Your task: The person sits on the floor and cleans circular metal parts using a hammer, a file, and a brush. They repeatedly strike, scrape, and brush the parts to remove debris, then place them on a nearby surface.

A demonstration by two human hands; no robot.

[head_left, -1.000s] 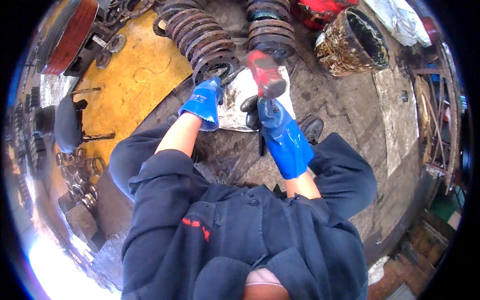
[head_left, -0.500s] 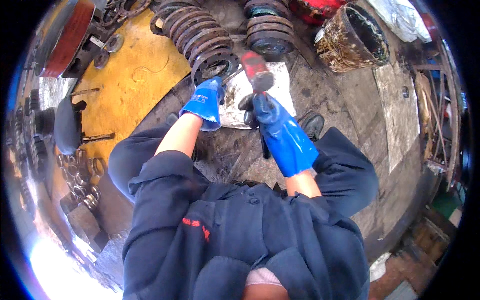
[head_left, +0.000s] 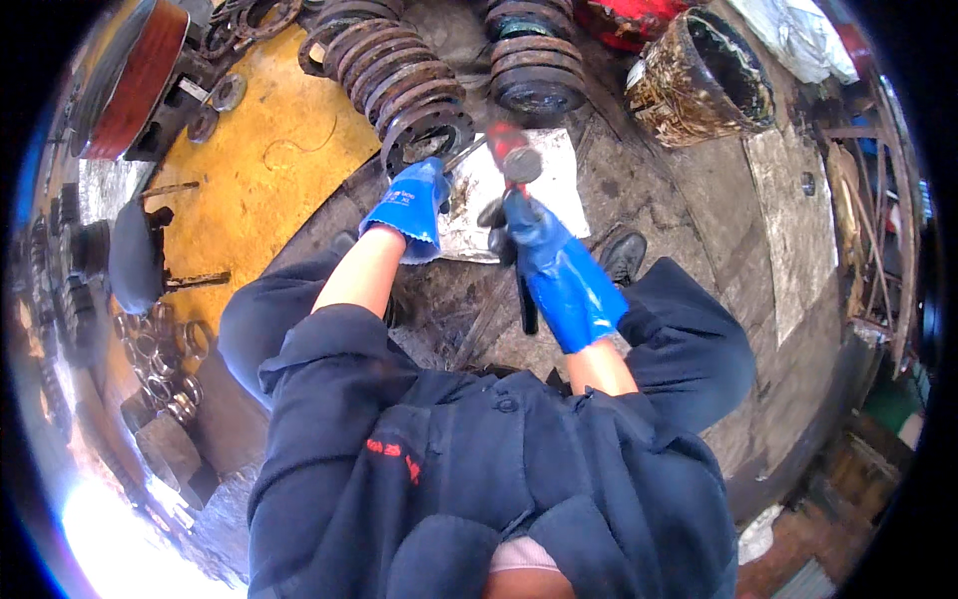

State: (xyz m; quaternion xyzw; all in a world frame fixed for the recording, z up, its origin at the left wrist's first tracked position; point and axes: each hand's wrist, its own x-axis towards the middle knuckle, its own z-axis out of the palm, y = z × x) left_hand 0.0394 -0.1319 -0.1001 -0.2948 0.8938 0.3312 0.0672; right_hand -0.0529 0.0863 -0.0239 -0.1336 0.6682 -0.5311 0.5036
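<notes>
My right hand (head_left: 536, 225), in a blue rubber glove, grips a hammer (head_left: 521, 165) with a red head and a round grey face. Its dark handle end sticks out below the glove. My left hand (head_left: 411, 200), in a matching glove, is closed around a thin metal rod (head_left: 465, 155) that slants up toward the hammer head. The rod's other end is hidden by the glove. Just beyond my left fingers stands a rusty flange ring (head_left: 429, 125) with bolt holes, the nearest in a leaning row of rings. A stained white sheet (head_left: 554, 185) lies beneath both hands.
Another stack of round parts (head_left: 539, 75) stands ahead. A grimy bucket (head_left: 689, 85) lies tilted at the far right. On the left are a yellow board (head_left: 299, 130), two small rings (head_left: 228, 93) and a pile of metal rings (head_left: 160, 359). My shoe (head_left: 624, 258) is close by my right hand.
The hammer head has moved slightly down and right, its round face turning more into view. My left hand and the rod have stayed nearly in place.
</notes>
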